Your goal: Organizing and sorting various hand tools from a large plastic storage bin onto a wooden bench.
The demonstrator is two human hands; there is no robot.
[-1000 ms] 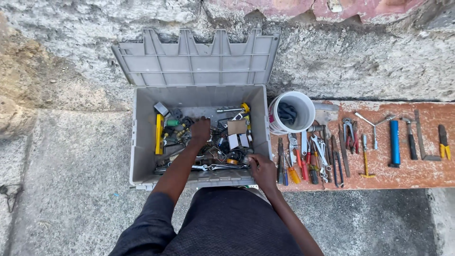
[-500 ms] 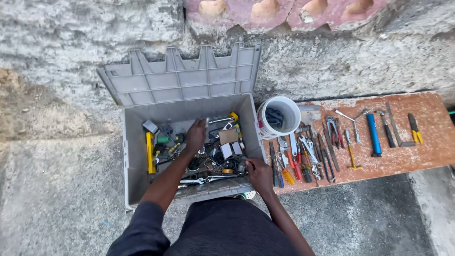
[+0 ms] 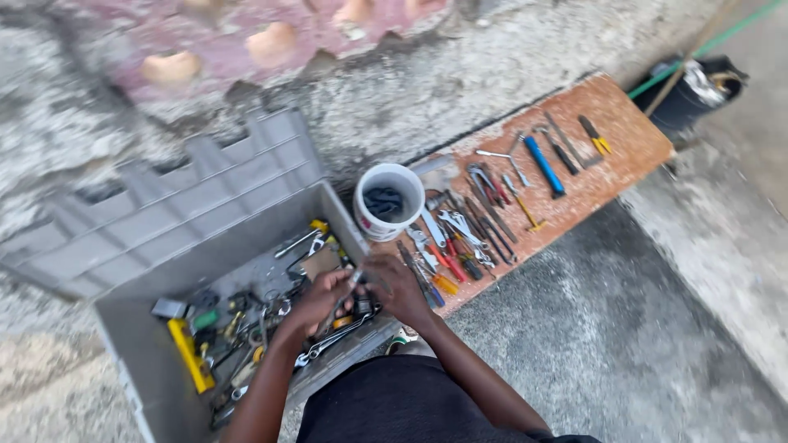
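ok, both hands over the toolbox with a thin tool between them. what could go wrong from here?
1. The thin tool sits between the left hand and right hand; a slip could drop it back into the jumble in the grey toolbox.
2. Tools crowd the board near the right hand, so an elbow might knock some off.
3. The white bucket stands close by and could tip.

Both bare forearms reach forward and up from the bottom edge of the view, converging so that the two hands meet close together. The left hand [image 3: 322, 299] is knuckles up, its fingers [image 3: 341, 283] curled inward in a loose grip. The right hand [image 3: 394, 283] sits just beside it, almost touching, with its back to the camera and its fingers bent toward the left hand. Motion blur hides the exact finger positions.
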